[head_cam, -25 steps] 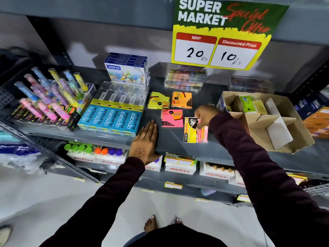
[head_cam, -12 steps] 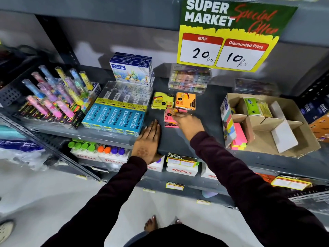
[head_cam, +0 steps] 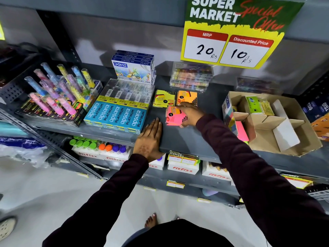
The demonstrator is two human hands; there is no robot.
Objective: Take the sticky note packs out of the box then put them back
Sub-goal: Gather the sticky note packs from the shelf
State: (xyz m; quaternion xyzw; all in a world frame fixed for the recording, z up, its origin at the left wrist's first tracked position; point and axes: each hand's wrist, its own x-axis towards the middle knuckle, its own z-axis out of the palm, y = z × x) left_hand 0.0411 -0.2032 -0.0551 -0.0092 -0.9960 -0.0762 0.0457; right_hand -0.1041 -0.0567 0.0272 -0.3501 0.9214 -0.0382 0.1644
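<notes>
A pink sticky note pack [head_cam: 172, 116] lies on the grey shelf [head_cam: 192, 139], and my right hand [head_cam: 190, 114] grips its right side with thumb and fingers. Behind it sit a yellow pack [head_cam: 164, 98] and an orange pack [head_cam: 187, 97]. My left hand [head_cam: 150, 138] rests flat, palm down, at the shelf's front edge, holding nothing. To the right stands the open cardboard box [head_cam: 292, 150] with dividers; it holds a multicoloured pack [head_cam: 239, 130] at its left wall and a green-yellow pack [head_cam: 258, 105] at the back.
Blue Apsara pencil boxes [head_cam: 115, 117] lie just left of my left hand, a Doms box stack [head_cam: 133, 68] behind them, a pen display [head_cam: 57, 97] at far left. Clear cases [head_cam: 191, 77] stand at the back. A price sign [head_cam: 229, 31] hangs overhead.
My right hand dropped the multicoloured pack into the box's left side, then swung left and closed on the pink pack. My left hand stayed flat on the shelf.
</notes>
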